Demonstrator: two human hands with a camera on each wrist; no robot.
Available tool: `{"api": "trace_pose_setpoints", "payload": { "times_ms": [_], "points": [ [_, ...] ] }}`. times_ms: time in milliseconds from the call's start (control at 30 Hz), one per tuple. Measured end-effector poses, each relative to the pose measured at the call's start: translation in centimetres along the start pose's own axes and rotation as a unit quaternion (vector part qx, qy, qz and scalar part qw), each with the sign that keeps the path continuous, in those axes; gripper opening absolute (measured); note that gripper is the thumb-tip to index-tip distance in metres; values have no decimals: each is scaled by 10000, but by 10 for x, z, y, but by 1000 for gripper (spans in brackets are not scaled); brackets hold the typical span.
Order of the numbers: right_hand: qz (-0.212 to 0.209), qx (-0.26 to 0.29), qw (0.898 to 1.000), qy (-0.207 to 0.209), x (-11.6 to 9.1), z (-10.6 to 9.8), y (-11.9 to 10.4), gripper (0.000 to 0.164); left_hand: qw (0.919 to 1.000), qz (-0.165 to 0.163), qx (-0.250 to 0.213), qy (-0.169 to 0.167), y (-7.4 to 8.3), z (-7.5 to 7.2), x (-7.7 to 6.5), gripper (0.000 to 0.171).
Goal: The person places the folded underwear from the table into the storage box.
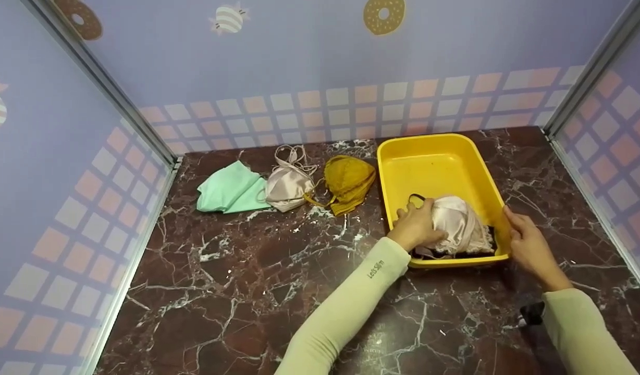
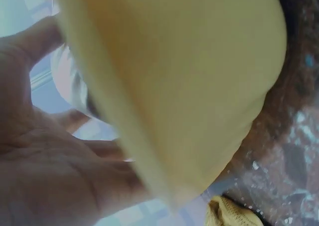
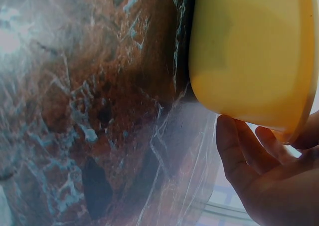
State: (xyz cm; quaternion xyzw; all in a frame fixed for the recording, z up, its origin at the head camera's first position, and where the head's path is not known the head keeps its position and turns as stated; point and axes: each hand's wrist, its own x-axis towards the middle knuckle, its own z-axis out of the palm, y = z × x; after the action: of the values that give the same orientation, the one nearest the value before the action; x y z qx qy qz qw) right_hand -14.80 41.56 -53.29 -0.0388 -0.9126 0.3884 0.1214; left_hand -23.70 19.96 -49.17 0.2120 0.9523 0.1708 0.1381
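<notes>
Near the front of a yellow plastic tub [image 1: 429,174], a pale pink satin bra [image 1: 458,221] with a lace edge lies on top of dark fabric. My left hand [image 1: 418,224] reaches over the tub's front left side and touches the bra's left side with spread fingers. In the left wrist view, the tub's wall [image 2: 189,86] hides part of these fingers. At the tub's right side, my right hand [image 1: 528,245] grips the rim, thumb on top. The right wrist view shows the fingers [image 3: 232,146] of this hand under the rim.
Left of the tub, a folded mustard bra [image 1: 348,179], a folded satin bra [image 1: 288,185] with loose straps and a mint green fabric piece [image 1: 231,190] lie in a row on the dark marbled tabletop [image 1: 236,291]. Patterned panels [image 1: 299,62] enclose the back and sides.
</notes>
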Motion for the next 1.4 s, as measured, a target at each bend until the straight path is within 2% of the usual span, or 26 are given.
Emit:
{"api": "trace_pose_setpoints", "payload": {
  "times_ms": [233, 300, 400, 500, 600, 667, 733, 867, 967, 1067, 1200, 1400],
  "points": [
    [-55, -49, 10000, 18, 2, 3, -3, 45, 9984, 128, -284, -477, -4, 1, 2, 81],
    [-14, -58, 10000, 16, 2, 4, -4, 45, 9988, 151, -164, -427, -4, 2, 3, 83],
    [4, -24, 10000, 1, 2, 5, -5, 45, 9993, 301, 191, -134, -2, 1, 4, 80],
    [8, -21, 10000, -24, 2, 5, -6, 46, 9959, 740, 521, 42, 2, -2, 3, 65],
    [-21, 14, 10000, -48, 1, 6, -7, 46, 9882, 1335, 735, -132, 6, -4, 0, 50],
    [-35, 20, 10000, -56, 2, 6, -7, 46, 9816, 1610, 982, -298, 7, -3, -3, 50],
    [-38, 22, 10000, -54, 2, 6, -7, 46, 9768, 1737, 1210, -310, 8, -2, -5, 53],
    [-25, 5, 10000, -50, 2, 8, -6, 46, 9746, 1697, 1449, -172, 7, 1, -8, 54],
    [-18, 0, 9999, -100, 1, 9, -6, 46, 9789, 1640, 1212, -146, 2, -2, -7, 53],
    [-13, -28, 9999, -149, 1, 8, -7, 45, 9838, 1597, 807, -89, -5, -12, -7, 53],
    [14, -82, 9999, -116, 1, 5, -6, 45, 9868, 1498, 494, 352, -24, -34, -4, 53],
    [142, -175, 9997, -36, -5, -1, 0, 45, 9839, 1316, 283, 1177, -60, -59, -2, 52]
  ]
}}
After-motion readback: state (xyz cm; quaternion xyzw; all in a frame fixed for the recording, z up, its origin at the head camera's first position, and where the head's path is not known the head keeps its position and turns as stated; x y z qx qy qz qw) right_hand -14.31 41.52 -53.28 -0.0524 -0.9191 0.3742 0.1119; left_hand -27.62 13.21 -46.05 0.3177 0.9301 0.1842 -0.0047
